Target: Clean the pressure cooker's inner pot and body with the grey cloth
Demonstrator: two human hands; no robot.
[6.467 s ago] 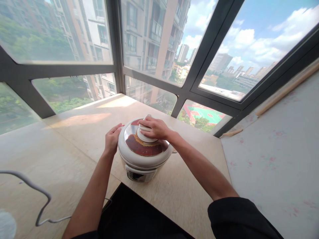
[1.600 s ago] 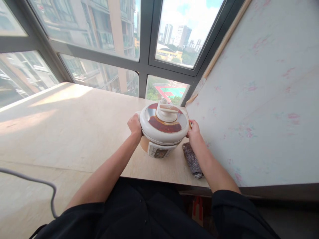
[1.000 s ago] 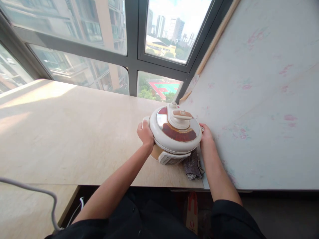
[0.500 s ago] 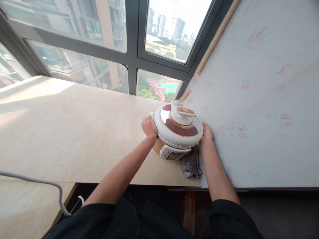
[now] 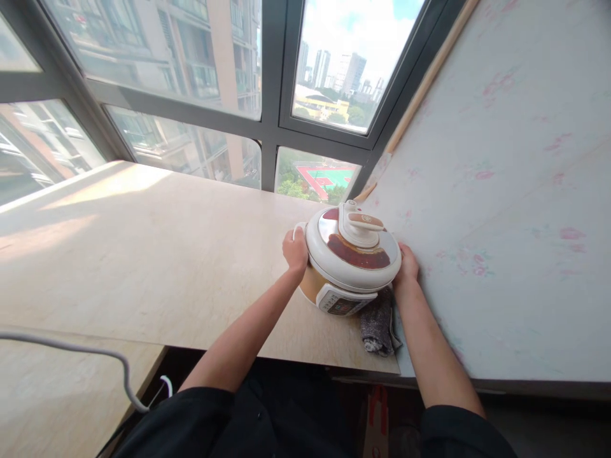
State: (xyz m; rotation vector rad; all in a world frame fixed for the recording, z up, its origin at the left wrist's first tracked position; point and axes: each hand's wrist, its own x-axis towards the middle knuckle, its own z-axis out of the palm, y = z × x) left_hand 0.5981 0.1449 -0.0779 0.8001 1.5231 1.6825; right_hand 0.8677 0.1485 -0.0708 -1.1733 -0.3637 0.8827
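An electric pressure cooker [image 5: 334, 270] stands upright on the pale counter [image 5: 200, 254], its lid on and its control panel facing me. My left hand [image 5: 294, 250] is closed around the white side handle on the cooker's left. At the opposite side, my right hand [image 5: 407, 262] grips the cooker too, its fingertips partly hidden behind the rim. A rolled grey cloth [image 5: 379, 324] lies on the counter by the cooker's right front, below my right wrist.
A floral-patterned wall panel [image 5: 515, 254] rises close on the right. Behind the counter are grey-framed windows [image 5: 270, 95]. A grey hose [image 5: 95, 348] crosses the lower left. Below the counter edge a paper bag [image 5: 377, 423] shows.
The view has shifted slightly, so everything appears a little lower and further right. Both hands keep their hold on the cooker, which shows no clear movement on the counter.
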